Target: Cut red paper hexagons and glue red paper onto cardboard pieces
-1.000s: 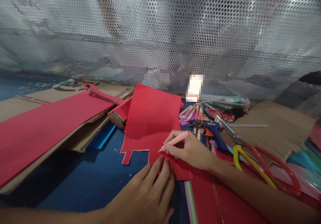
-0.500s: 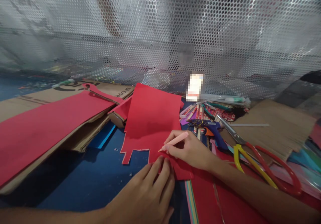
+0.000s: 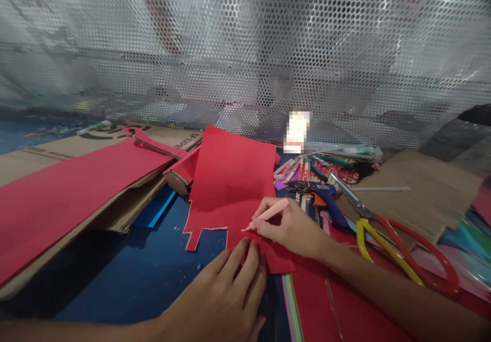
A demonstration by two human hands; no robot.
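Note:
A red sheet of paper [image 3: 233, 173] with a notched lower left edge lies before me, its far part raised. My right hand [image 3: 282, 227] grips a pink pen [image 3: 270, 214], tilted, with its tip at the sheet just beyond my left fingertips. Flat on the sheet's near edge rests my left hand [image 3: 230, 291], fingers stretched out and nothing in them. Under the sheet's right side is a stack of coloured paper [image 3: 307, 301] with red on top.
Red-and-yellow-handled scissors [image 3: 366, 214] lie right of my right hand, near a blue glue gun [image 3: 326, 194]. Wooden sticks [image 3: 297, 171] and brown cardboard [image 3: 422, 188] are farther back. At left stands red-covered cardboard [image 3: 95, 173]. A perforated metal panel [image 3: 230, 40] closes off the back.
The view has shifted very slightly. Both hands keep nearly the same place on the sheet, and the pen tip has hardly moved.

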